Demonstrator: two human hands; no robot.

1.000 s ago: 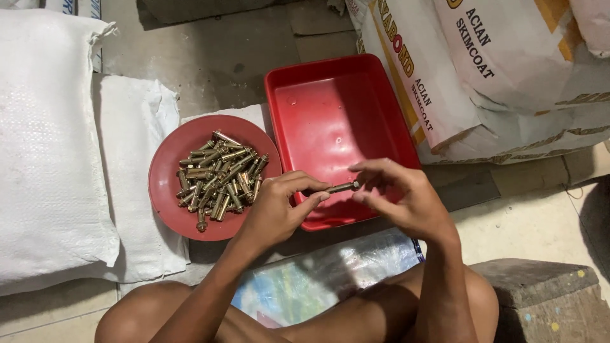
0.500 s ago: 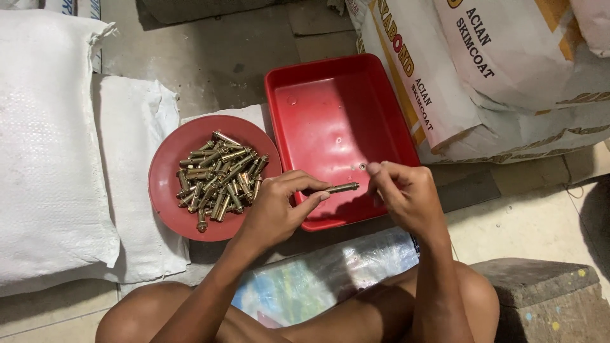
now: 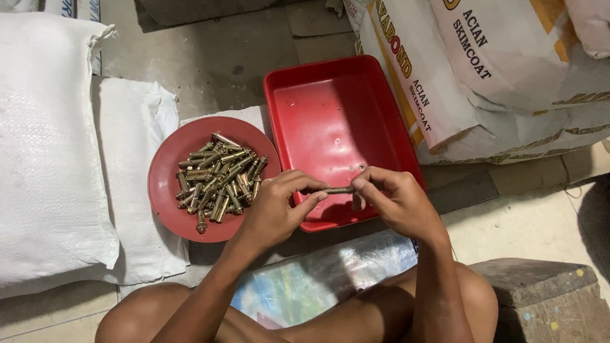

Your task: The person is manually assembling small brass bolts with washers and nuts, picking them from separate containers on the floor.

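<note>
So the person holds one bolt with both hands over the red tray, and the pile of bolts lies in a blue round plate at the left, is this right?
Not quite: the round plate is red, not blue, as the head view shows. The rest holds: the left hand and right hand hold one bolt over the red tray, and the pile of bolts lies in the plate at the left.

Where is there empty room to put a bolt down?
The red tray is almost bare; only a small piece lies near its front, by the right hand. The plate has a free rim left of the bolts; its middle is crowded.
</note>
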